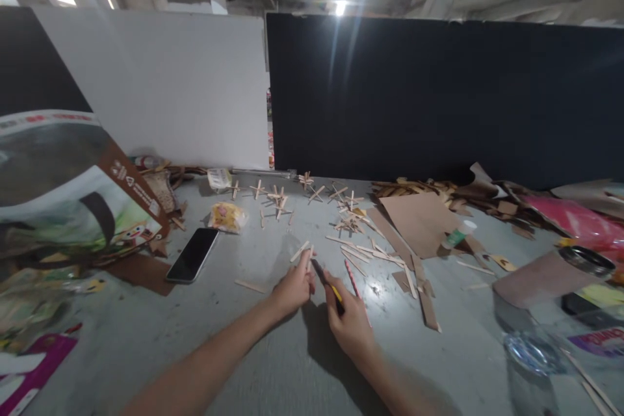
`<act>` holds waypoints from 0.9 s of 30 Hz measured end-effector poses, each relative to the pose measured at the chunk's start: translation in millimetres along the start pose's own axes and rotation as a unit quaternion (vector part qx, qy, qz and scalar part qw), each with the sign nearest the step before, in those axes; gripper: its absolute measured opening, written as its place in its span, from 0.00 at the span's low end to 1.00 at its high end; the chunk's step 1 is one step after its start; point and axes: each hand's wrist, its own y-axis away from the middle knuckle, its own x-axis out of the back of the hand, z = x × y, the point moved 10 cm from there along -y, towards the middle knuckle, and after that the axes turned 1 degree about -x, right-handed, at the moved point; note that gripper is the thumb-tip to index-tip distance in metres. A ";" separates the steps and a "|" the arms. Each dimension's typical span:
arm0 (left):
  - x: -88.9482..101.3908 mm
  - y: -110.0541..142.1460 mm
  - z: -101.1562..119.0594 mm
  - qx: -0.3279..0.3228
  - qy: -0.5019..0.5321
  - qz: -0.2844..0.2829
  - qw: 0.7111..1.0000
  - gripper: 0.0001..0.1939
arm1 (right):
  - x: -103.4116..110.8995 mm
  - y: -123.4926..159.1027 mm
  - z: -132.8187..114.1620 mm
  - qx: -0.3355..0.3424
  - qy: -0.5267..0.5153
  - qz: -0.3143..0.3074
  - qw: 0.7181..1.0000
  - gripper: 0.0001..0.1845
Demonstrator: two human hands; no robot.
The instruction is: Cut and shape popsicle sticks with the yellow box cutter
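- I see the wooden stick over the middle of the bench, pinched between the fingers of my left hand, its tip poking up past them.
- My right hand has its fingers wrapped around the yellow-and-black cutter, its dark front end very near the left fingertips. I'd judge a slip off such thin wood could nick them.
- The grip on the stick looks narrow, so sideways pressure might twist it loose or split it.
- The red striped rod lies just beside the right hand; a wide swing could snag it.
- Beyond the hands, loose sticks and small crossed-stick pieces sit close together; a careless forearm or sleeve could scatter them.
- The phone and tumbler are well apart from the blade, so I rate them low risk.
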 end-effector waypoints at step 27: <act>9.9 -3.6 -13.3 -0.019 0.019 0.017 0.999 0.26 | -23.4 -22.6 -16.4 -0.061 0.102 -0.117 0.986 0.21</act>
